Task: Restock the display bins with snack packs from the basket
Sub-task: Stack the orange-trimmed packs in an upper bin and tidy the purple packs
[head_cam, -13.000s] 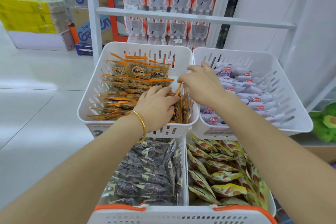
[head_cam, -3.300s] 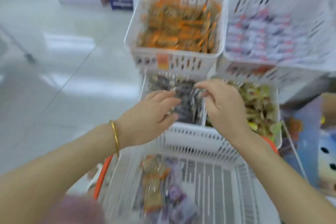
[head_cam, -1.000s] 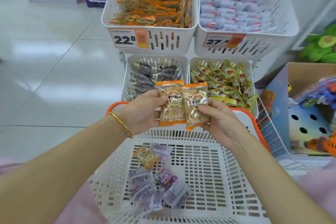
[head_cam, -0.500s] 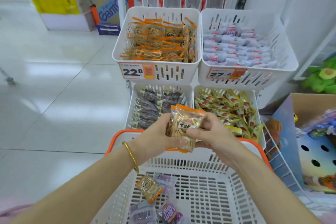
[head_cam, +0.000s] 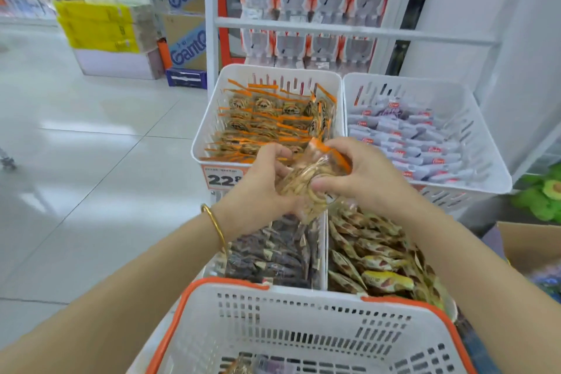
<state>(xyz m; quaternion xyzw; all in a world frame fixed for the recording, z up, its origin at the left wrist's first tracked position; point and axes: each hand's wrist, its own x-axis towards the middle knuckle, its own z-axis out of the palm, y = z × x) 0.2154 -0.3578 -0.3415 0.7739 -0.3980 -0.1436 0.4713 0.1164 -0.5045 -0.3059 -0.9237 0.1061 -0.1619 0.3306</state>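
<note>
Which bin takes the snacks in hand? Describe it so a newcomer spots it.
Beyond the orange-rimmed basket stands a white rack with two rows of bins. Take the upper left bin, with the 22.8 price label. It alone holds orange-edged packs matching the held snacks; its right neighbour holds pale purple packs, the bin below dark packs.

bright, even light is cast from overhead; glare is mirrored on the floor; edges are bowed, detail slightly smeared.

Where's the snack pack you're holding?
Head view, centre: the snack pack is gripped between left hand and right hand, at the front rim of the upper-left bin.
</note>
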